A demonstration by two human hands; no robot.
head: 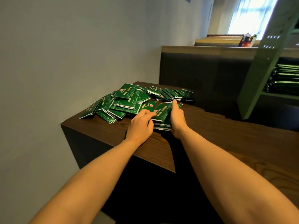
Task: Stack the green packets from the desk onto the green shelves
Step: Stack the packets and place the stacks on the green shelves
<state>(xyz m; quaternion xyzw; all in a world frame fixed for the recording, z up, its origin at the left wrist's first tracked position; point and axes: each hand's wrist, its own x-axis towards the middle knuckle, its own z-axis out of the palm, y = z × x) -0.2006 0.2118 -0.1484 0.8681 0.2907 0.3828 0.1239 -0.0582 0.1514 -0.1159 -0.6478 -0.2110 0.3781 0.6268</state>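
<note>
A loose heap of green packets lies on the dark wooden desk, spread toward its far left corner. Between my hands sits a small stack of green packets at the desk's near side. My right hand grips the stack's right edge, thumb pointing up along its side. My left hand pinches the top packet at the stack's left edge with curled fingers. At the right stands the pale green shelf unit, with green packets stacked on one shelf.
A grey wall runs along the left of the desk. Behind the desk stands a dark partition with a wooden top. Boxes and a red bag sit beyond it near a bright window. The desk's front left corner juts toward me.
</note>
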